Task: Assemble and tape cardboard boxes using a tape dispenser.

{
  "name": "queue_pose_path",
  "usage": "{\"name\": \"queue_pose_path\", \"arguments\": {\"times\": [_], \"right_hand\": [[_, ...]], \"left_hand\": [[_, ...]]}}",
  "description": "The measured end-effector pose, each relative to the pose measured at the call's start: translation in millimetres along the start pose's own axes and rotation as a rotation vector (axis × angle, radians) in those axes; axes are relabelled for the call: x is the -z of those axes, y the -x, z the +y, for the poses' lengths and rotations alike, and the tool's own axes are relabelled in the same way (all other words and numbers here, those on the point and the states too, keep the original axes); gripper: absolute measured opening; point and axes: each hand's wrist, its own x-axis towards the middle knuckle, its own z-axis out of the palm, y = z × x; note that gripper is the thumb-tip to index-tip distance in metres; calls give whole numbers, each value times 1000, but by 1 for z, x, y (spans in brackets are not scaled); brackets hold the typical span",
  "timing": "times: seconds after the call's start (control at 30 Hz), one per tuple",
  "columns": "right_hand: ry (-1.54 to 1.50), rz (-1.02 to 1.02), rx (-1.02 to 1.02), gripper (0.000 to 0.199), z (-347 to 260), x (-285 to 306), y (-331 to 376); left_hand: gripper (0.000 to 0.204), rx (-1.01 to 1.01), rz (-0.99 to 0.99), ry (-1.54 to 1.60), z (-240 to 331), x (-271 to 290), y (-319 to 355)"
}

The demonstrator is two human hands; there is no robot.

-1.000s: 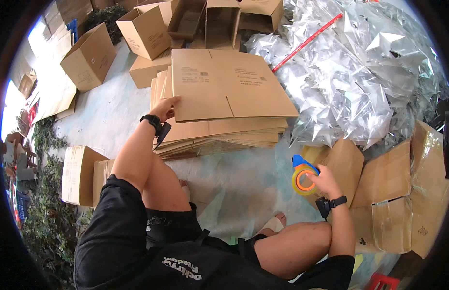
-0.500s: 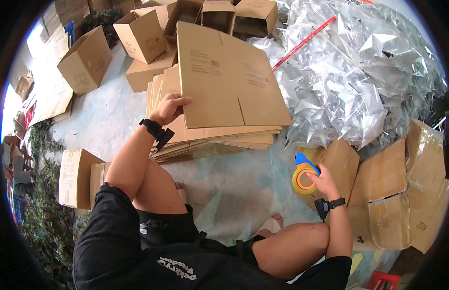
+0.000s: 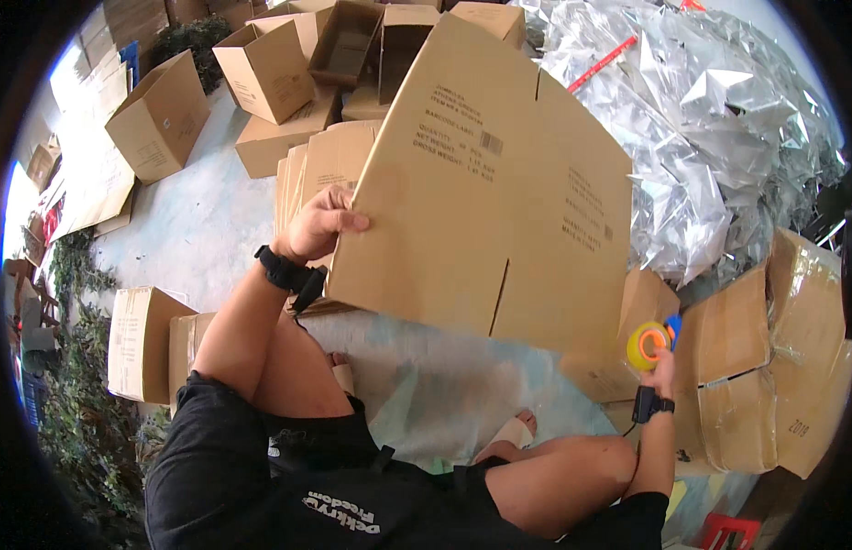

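The left hand pinches the left edge of a flat cardboard box, raised before the person. It looks light, stiff but bendable. The right hand, below its right corner, grips a tape dispenser.

A heap of crumpled silver foil bags lies at the upper right, with a red stick on it. Several open cardboard boxes stand at the top. Taped boxes stand at the right, green plants at the left.
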Motion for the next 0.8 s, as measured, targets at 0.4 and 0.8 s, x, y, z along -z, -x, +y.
{"name": "queue_pose_path", "arguments": {"times": [0.4, 0.8], "right_hand": [[-29, -339, -279, 20, 22, -5, 45], [543, -618, -243, 24, 89, 8, 13]], "left_hand": [[16, -49, 241, -15, 24, -6, 27], [21, 127, -25, -174, 20, -26, 11]]}}
